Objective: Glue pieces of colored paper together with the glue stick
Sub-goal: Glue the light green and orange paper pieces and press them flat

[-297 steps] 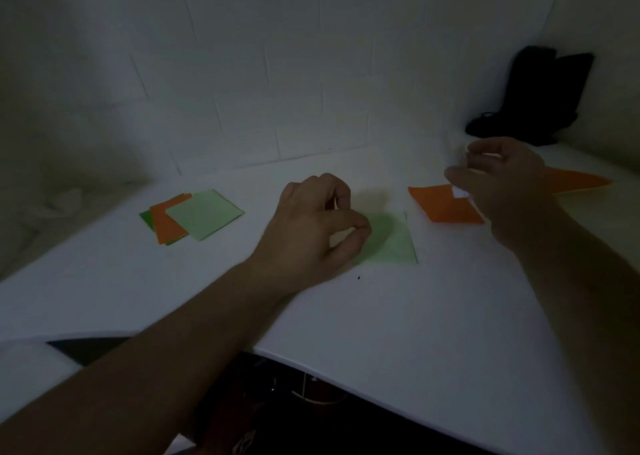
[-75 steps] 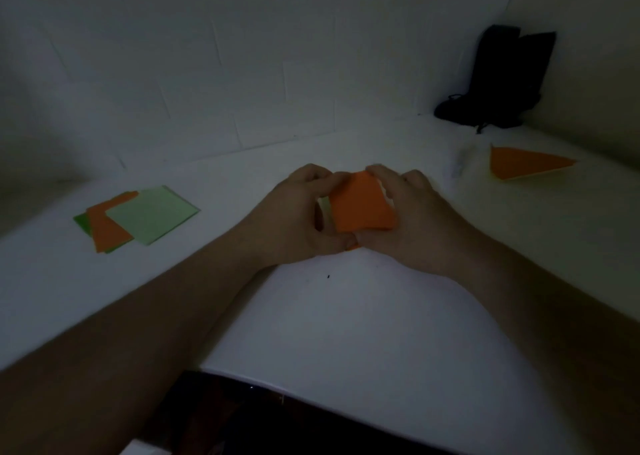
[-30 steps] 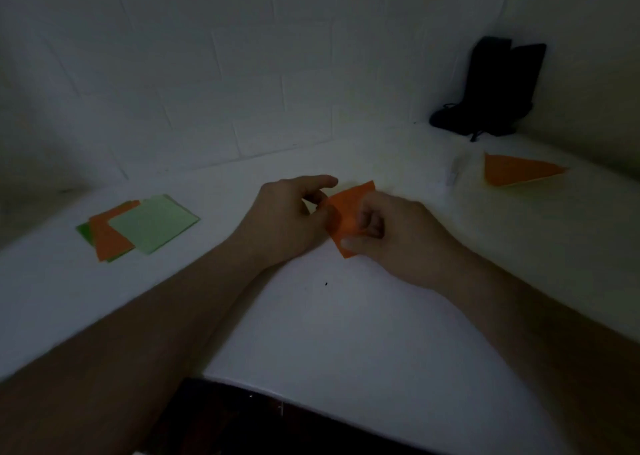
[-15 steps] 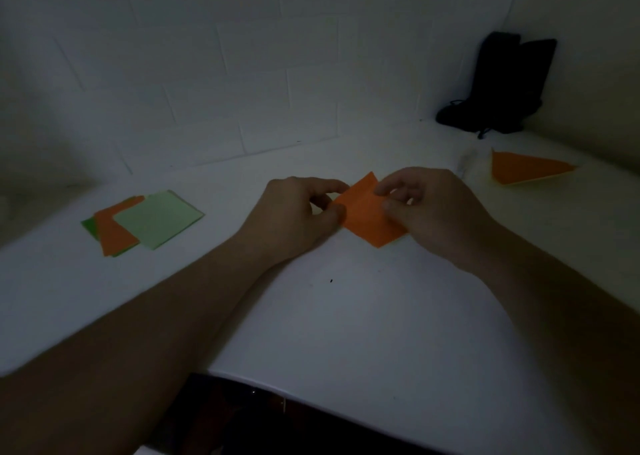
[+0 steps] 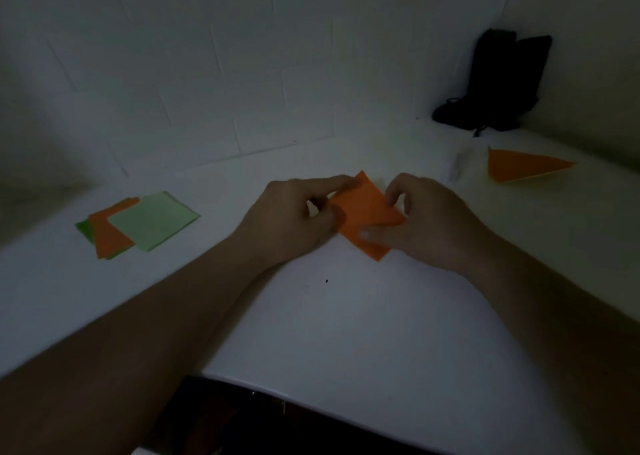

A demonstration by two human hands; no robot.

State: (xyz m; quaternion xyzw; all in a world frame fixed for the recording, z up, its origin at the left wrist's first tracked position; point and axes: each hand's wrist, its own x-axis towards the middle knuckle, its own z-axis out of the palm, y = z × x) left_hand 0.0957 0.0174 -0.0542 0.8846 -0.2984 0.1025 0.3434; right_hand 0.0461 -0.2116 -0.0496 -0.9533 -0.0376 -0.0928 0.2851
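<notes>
Since half a second ago our right hand (image 5: 429,219) has slid down over the orange paper (image 5: 363,215), its thumb now pressing the lower part flat, while our left hand (image 5: 294,219) has kept its place at the sheet's nine o'clock edge. Both hands hold this paper: the left pinches that edge between curled fingers and thumb, and the right has its fingers curled at the three o'clock corner with the thumb laid across the sheet. The paper lies on the white table (image 5: 346,333) as a tilted square, one corner at twelve o'clock and another at six.

Judging by the grip, we are pressing a glued join or a fold down. To do it well, we should keep the left pinch steady so the layers cannot slip, then run the right thumb outward from the middle to the edges with firm, even pressure.

Farther out, a stack of green and orange sheets (image 5: 138,224) lies at nine o'clock, well apart. An orange triangle (image 5: 519,168) sits at two o'clock, with a pale slim thing, perhaps the glue stick (image 5: 459,163), just beside it; we cannot tell for sure. A black object (image 5: 498,80) stands at one o'clock against the wall.
</notes>
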